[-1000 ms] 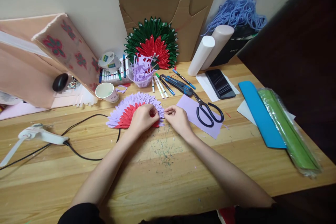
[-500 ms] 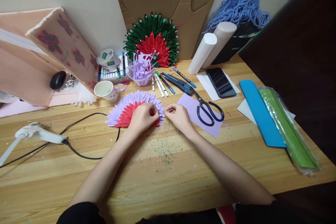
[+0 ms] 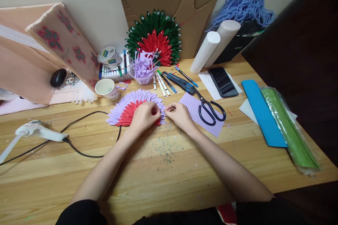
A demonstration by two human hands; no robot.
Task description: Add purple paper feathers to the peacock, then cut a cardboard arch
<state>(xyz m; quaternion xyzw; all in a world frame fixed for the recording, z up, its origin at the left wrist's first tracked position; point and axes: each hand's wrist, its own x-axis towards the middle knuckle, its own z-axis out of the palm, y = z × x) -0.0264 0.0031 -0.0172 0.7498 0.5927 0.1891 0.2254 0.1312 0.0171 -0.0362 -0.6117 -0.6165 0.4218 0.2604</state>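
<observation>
A half-round paper fan (image 3: pixel 124 107) lies on the table, with layered purple petals outside and red ones inside. My left hand (image 3: pixel 145 115) rests over its right part, thumb and forefinger pinched together near the outer petals. Just to the right, my right hand (image 3: pixel 179 116) is closed in a pinch, its fingertips at the fan's right edge on a purple petal. The exact spot gripped is partly hidden by the fingers. Black-handled scissors (image 3: pixel 208 109) lie right of my right hand, partly on a purple paper sheet (image 3: pixel 190 103).
Behind the fan stand a paper cup (image 3: pixel 107 89), a bowl of purple scraps (image 3: pixel 142 72), markers (image 3: pixel 166 82) and a utility knife (image 3: pixel 179 83). A glue gun (image 3: pixel 39 132) with its cable lies left. A phone (image 3: pixel 223 82), blue paper (image 3: pixel 264 116) and wrapped green paper (image 3: pixel 290 130) lie right.
Both hands keep nearly the same pinched pose at the fan's right edge. The camera view has shifted very slightly; nothing on the table has visibly moved.
</observation>
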